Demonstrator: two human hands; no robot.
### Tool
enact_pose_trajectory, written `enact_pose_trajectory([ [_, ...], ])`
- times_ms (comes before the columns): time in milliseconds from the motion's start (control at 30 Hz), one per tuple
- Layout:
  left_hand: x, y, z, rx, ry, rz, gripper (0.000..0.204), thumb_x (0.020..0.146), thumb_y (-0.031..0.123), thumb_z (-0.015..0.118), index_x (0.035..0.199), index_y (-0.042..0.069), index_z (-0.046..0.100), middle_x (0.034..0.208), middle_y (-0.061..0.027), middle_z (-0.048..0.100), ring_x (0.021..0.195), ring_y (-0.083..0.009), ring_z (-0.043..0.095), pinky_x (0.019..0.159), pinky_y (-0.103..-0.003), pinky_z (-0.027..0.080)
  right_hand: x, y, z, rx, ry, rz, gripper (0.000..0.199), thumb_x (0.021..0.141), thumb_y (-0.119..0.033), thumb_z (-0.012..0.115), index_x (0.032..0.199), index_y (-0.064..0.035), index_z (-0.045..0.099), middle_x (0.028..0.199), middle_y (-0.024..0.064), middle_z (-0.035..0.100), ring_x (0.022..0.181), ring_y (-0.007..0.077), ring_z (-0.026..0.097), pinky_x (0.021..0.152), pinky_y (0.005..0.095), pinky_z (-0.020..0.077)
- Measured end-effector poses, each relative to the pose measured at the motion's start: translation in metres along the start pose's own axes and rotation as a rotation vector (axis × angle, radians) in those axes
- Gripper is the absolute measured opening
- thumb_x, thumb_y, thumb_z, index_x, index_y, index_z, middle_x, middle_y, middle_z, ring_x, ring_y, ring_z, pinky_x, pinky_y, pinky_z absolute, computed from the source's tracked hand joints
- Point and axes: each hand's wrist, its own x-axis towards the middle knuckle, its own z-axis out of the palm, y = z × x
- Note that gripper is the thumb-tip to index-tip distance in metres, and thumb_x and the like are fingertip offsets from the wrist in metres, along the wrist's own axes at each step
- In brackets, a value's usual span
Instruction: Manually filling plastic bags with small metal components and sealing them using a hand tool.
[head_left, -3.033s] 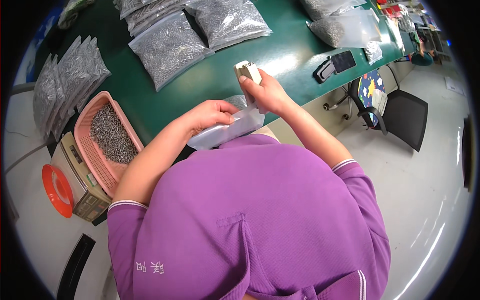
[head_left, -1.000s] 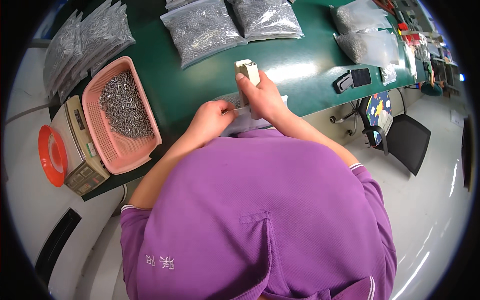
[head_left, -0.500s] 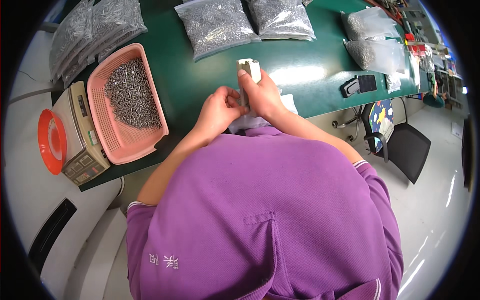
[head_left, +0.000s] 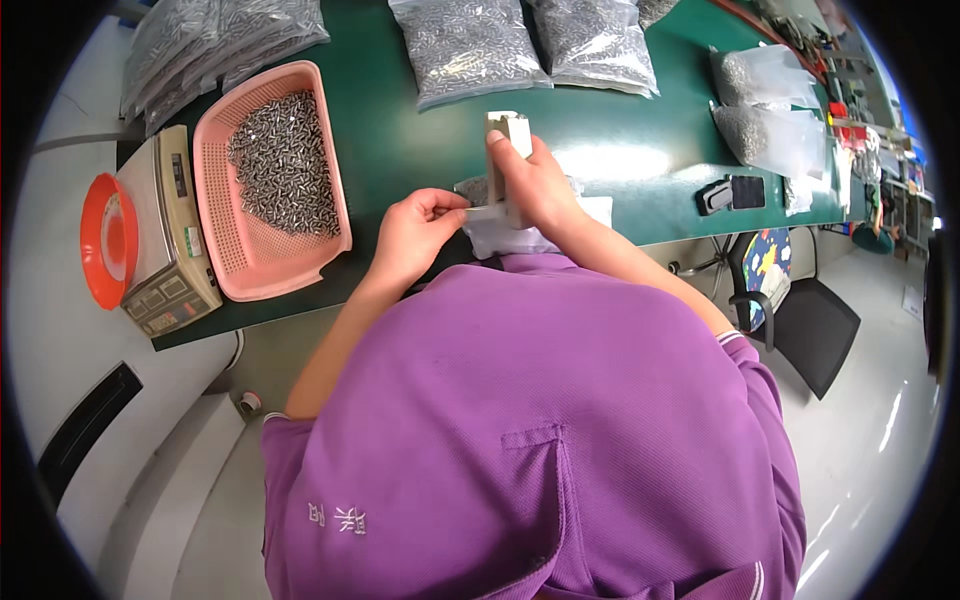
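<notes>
My right hand (head_left: 543,188) is wrapped round a cream-coloured handheld bag sealer (head_left: 514,128), with the thumb along its top. The sealer's narrow jaws point down over a clear plastic bag (head_left: 505,240) lying at the table's near edge, close to my body. My left hand (head_left: 412,232) is closed, thumb and fingertips pinching the left edge of this bag. The bag's contents are partly hidden by the sealer and my right hand; small metal pieces seem to show at its far side.
A pink basket (head_left: 335,225) of small metal pins stands left, beside a scale (head_left: 165,255) carrying a red dish (head_left: 108,240). Filled bags (head_left: 470,50) lie along the back; more bags (head_left: 770,135) and a phone (head_left: 747,192) lie right. An office chair (head_left: 800,310) stands by the table.
My left hand has moved left, away from the right hand, drawing the bag's edge outward. The sealer stays in my right hand. The whole view has shifted slightly.
</notes>
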Motion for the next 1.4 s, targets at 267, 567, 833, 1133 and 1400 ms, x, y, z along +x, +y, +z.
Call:
enact_pose_trajectory([
  [267, -0.004, 0.001, 0.001, 0.091, 0.077, -0.020, 0.030, 0.079, 0.004, 0.065, 0.104, -0.004, 0.051, 0.082, -0.0054, 0.060, 0.077, -0.0104, 0.058, 0.072, -0.023, 0.046, -0.003, -0.004, 0.024, 0.003, -0.065, -0.026, 0.063, 0.084, -0.051, 0.053, 0.103, 0.0094, 0.050, 0.089, 0.0203, 0.062, 0.088, 0.0306, 0.061, 0.078, 0.0359, 0.0469],
  [567, -0.010, -0.003, 0.006, -0.148, 0.035, -0.176, 0.024, 0.084, 0.014, 0.065, 0.099, -0.004, 0.057, 0.087, -0.0064, 0.063, 0.079, -0.0120, 0.059, 0.072, -0.025, 0.048, 0.005, 0.001, 0.036, -0.024, -0.049, -0.003, 0.062, 0.084, -0.050, 0.052, 0.102, 0.0095, 0.051, 0.090, 0.0211, 0.063, 0.088, 0.0321, 0.062, 0.078, 0.0371, 0.0467],
  [833, -0.013, -0.013, 0.013, -0.370, 0.051, -0.161, 0.023, 0.087, 0.014, 0.061, 0.101, -0.004, 0.056, 0.088, -0.0068, 0.061, 0.080, -0.0122, 0.059, 0.075, -0.026, 0.051, 0.025, 0.006, 0.035, -0.099, -0.125, -0.001, 0.060, 0.082, -0.051, 0.053, 0.101, 0.0067, 0.055, 0.091, 0.0205, 0.064, 0.090, 0.0322, 0.062, 0.081, 0.0374, 0.0459],
  [1133, -0.006, -0.026, 0.014, -0.019, 0.105, 0.042, 0.013, 0.085, 0.010, 0.064, 0.092, 0.001, 0.060, 0.078, 0.0019, 0.059, 0.071, -0.0046, 0.053, 0.066, -0.020, 0.044, 0.060, 0.051, -0.125, -0.654, 0.252, -0.152, 0.058, 0.075, -0.036, 0.068, 0.121, -0.0054, 0.051, 0.102, 0.0204, 0.063, 0.092, 0.0347, 0.062, 0.080, 0.0407, 0.0491],
  [1400, 0.000, -0.016, 0.017, 0.164, 0.055, 0.061, 0.009, 0.083, 0.009, 0.066, 0.088, 0.002, 0.063, 0.076, 0.0013, 0.061, 0.071, -0.0058, 0.053, 0.066, -0.022, 0.044, 0.048, 0.128, -0.164, -0.900, 0.435, -0.550, 0.045, 0.078, -0.026, 0.067, 0.117, -0.0083, 0.053, 0.116, 0.0151, 0.054, 0.107, 0.0338, 0.053, 0.089, 0.0422, 0.0447],
])
